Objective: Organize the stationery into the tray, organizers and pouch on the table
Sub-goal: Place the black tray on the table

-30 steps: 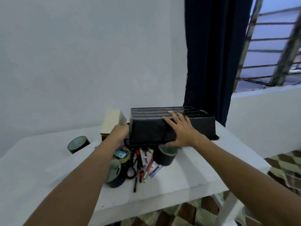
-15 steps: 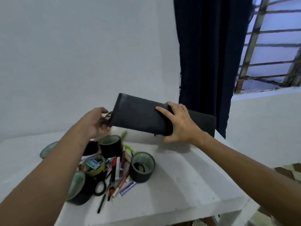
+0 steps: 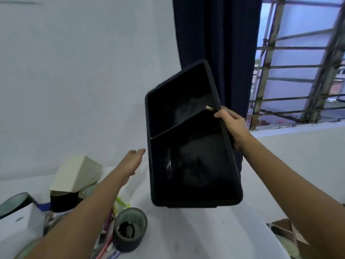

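The black tray (image 3: 188,139) is held up in the air above the white table (image 3: 196,232), its open side turned toward the camera. Its long axis runs nearly upright, leaning a little so the top end tips right toward the dark curtain (image 3: 214,34) and the bottom end hangs nearest the table. A divider crosses the inside on a slant, splitting it into an upper and a lower compartment; the inside is too dark to tell whether anything lies in it.

The right hand (image 3: 232,126) grips the tray's right rim near the divider, fingers curled over the edge. The left hand (image 3: 130,163) is just left of the tray with fingers straight and together, holding nothing, apparently not touching it.

Below the left arm, a roll of dark tape (image 3: 129,229) stands on the table beside a heap of pens and markers (image 3: 108,238). A cream box (image 3: 78,172) sits tilted farther left, with another tape roll (image 3: 14,202) at the frame's left edge.
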`<state>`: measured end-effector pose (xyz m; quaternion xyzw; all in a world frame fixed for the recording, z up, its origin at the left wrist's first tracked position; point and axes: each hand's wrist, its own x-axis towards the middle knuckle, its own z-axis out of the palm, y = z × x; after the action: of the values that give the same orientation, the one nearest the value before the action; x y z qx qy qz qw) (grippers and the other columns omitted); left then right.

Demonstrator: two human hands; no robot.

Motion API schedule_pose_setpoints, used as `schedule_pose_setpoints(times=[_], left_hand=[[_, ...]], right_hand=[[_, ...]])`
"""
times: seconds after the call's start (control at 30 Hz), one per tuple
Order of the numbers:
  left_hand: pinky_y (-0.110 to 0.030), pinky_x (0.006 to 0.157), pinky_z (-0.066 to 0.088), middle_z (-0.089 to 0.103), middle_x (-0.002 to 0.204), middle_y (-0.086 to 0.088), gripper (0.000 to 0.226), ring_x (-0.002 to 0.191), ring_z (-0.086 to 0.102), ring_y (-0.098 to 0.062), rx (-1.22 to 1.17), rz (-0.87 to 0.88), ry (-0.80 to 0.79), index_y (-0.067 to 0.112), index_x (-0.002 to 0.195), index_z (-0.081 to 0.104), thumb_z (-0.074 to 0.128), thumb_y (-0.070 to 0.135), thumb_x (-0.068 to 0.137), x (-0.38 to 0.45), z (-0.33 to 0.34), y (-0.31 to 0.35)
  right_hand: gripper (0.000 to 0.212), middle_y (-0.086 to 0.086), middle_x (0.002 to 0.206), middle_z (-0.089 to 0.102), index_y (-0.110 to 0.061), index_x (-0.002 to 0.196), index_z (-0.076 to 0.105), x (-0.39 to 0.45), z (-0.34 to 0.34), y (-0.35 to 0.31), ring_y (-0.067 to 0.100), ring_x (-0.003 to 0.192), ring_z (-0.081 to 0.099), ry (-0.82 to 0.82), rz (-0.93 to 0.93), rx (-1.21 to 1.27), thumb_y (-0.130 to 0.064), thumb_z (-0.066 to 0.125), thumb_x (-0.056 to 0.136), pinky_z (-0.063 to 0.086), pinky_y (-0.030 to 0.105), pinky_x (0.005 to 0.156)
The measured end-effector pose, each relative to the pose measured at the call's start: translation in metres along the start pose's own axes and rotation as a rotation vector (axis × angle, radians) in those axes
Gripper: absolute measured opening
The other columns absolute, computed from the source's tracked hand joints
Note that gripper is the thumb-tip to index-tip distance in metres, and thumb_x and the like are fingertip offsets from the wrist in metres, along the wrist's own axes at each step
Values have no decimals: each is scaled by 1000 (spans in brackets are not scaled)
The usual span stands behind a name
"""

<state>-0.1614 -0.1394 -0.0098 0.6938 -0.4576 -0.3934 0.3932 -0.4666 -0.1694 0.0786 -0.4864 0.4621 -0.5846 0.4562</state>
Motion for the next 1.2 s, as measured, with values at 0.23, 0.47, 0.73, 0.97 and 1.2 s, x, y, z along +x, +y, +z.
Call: schedule_pose_setpoints(times=[0.23,0.47,0.73,0.97,1.2], left_hand=[[-41,56,59,64,89,-14,32,68,65,-28,23,12,-74,6,121,48,49,23,94,1,30,-15],[-47,68,60,68,104,-20,47,81,69,-32,111,18,90,6,132,51,60,21,88,22,39,-45],[-45,70,61,67,108,-20,49,83,70,-31,202,26,68,3,132,51,62,20,88,38,43,-59],[-33,74,51,57,106,-15,25,87,57,-27,721,240,46,9,100,57,56,22,79,38,53,-43],[-47,103,31,54,122,-5,41,128,37,-26,1144,407,-16,18,117,61,63,40,83,53,67,-51]], right_hand=[[72,17,98,70,-5,112,67,14,-45,80,28,77,66,-103,490,-110,-52,69,57,54,34,67],[41,12,79,70,-6,95,70,16,-40,124,27,67,66,-37,548,-169,-41,62,74,54,34,63],[23,8,73,64,-9,79,66,25,-36,155,21,66,60,-39,371,-376,-25,54,90,46,26,55],[47,-2,107,58,-9,125,55,43,-41,180,16,95,55,-119,-183,-921,-22,64,81,46,27,84],[57,-2,137,48,-27,138,41,50,-31,186,27,130,34,-339,-381,-1413,-32,63,86,16,49,110]])
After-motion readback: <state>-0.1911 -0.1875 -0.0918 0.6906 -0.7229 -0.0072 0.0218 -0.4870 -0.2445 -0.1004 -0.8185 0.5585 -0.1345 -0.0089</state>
